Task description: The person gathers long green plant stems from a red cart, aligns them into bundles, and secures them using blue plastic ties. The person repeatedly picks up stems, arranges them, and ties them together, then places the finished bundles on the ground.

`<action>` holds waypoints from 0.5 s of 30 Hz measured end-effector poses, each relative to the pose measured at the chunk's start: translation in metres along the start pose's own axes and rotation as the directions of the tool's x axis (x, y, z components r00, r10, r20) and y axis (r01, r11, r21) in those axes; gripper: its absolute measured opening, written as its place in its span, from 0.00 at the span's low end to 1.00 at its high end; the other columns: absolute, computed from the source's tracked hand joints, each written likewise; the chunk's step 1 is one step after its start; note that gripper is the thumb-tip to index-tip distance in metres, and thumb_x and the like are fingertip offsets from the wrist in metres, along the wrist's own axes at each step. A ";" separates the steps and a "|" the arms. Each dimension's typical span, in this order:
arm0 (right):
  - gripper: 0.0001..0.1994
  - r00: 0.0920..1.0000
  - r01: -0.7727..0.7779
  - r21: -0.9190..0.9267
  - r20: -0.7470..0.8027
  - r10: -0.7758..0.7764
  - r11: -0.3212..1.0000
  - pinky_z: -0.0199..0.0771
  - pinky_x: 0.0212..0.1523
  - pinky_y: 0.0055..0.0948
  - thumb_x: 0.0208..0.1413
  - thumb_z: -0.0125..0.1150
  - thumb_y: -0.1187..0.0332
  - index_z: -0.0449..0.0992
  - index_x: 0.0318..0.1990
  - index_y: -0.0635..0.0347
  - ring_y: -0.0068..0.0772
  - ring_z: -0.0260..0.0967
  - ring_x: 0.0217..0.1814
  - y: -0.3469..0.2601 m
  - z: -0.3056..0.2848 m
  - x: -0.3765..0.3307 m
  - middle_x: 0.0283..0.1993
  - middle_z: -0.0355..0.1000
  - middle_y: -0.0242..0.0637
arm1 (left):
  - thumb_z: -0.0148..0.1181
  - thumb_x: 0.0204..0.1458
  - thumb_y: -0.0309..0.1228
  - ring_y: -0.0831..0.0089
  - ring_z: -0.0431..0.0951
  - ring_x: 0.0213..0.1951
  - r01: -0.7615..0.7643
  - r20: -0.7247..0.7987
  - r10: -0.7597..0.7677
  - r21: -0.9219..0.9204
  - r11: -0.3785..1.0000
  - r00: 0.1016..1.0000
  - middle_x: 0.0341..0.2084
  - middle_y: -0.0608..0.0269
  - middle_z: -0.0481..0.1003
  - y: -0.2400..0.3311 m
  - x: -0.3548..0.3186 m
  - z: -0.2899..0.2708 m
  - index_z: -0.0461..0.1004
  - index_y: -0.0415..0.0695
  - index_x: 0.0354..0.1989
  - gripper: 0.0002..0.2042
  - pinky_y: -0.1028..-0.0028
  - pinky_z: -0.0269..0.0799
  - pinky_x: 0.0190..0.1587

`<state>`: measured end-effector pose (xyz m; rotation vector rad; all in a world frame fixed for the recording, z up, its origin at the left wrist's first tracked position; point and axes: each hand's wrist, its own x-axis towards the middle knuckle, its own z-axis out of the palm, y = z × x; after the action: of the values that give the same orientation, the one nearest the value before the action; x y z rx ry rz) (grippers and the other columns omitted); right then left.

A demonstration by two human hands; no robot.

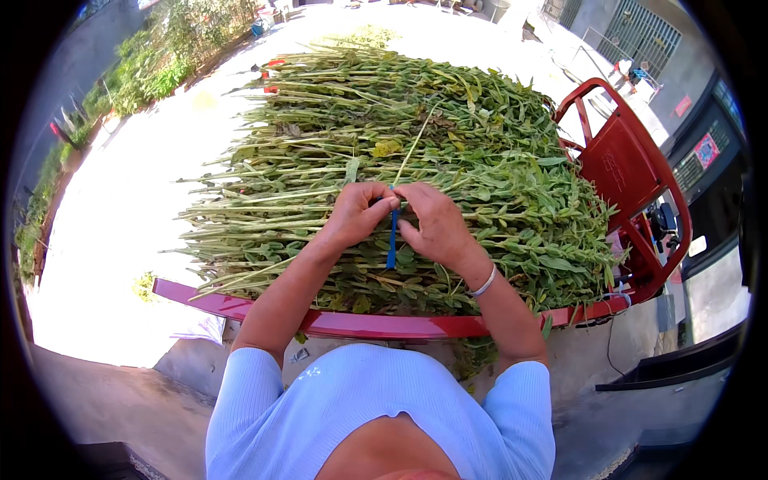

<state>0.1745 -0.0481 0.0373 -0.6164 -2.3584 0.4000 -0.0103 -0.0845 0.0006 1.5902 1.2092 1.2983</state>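
Observation:
A large heap of cut leafy green stalks (pixel 496 192) lies crosswise, bare stem ends to the left and leafy tops to the right. Over its middle my left hand (pixel 358 216) is closed, thumb and forefinger pinching a narrow blue strip (pixel 392 248). One end of the strip hangs down over the leaves. Close beside it, my right hand (pixel 438 226) is curled with its fingers bent at the same strip; its fingertips are partly hidden. A pale thin stalk (pixel 416 146) sticks up just beyond both hands.
The heap rests on a vehicle bed with a red side rail (pixel 384 326) in front of me. A red metal frame (pixel 628 172) stands at the right end. Sunlit ground (pixel 104 232) spreads to the left, with green shrubs (pixel 172 60) farther back. A building with a barred window (pixel 640 36) is at the far right.

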 end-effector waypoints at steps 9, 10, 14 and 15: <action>0.14 0.978 0.043 0.051 -0.208 -0.031 0.998 0.73 0.35 0.38 0.42 0.64 0.76 0.77 0.40 0.61 0.44 0.73 0.37 0.009 0.025 -0.002 0.36 0.74 0.40 | 0.60 0.55 0.25 0.82 0.65 0.26 -0.138 -0.063 0.142 0.064 0.988 0.988 0.22 0.69 0.70 -0.006 -0.005 0.000 0.74 0.35 0.29 0.06 0.77 0.62 0.27; 0.15 0.975 0.020 0.098 -0.223 0.003 0.995 0.73 0.34 0.37 0.42 0.64 0.77 0.77 0.41 0.61 0.44 0.73 0.37 0.009 0.026 -0.005 0.36 0.74 0.40 | 0.60 0.54 0.25 0.82 0.64 0.25 -0.147 -0.062 0.151 0.064 0.987 0.987 0.22 0.68 0.69 -0.006 -0.005 -0.001 0.74 0.35 0.30 0.05 0.76 0.62 0.27; 0.14 0.969 0.026 0.125 -0.247 0.006 0.992 0.71 0.30 0.38 0.43 0.61 0.78 0.77 0.41 0.61 0.45 0.70 0.32 0.008 0.025 -0.006 0.32 0.71 0.41 | 0.61 0.54 0.25 0.81 0.65 0.25 -0.179 -0.053 0.193 0.195 0.964 0.980 0.22 0.66 0.70 -0.003 -0.008 -0.005 0.74 0.35 0.30 0.05 0.76 0.62 0.27; 0.15 0.968 0.058 0.081 -0.247 -0.037 0.995 0.70 0.31 0.40 0.44 0.61 0.78 0.76 0.43 0.62 0.45 0.68 0.32 0.009 0.025 -0.007 0.31 0.67 0.41 | 0.61 0.54 0.25 0.80 0.65 0.25 -0.186 -0.052 0.200 0.203 0.961 0.978 0.22 0.66 0.70 -0.003 -0.010 -0.005 0.74 0.35 0.30 0.05 0.76 0.62 0.28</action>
<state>0.1653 -0.0472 0.0113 -0.5344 -2.1040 0.3810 -0.0167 -0.0935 -0.0041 1.8566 1.2849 1.4039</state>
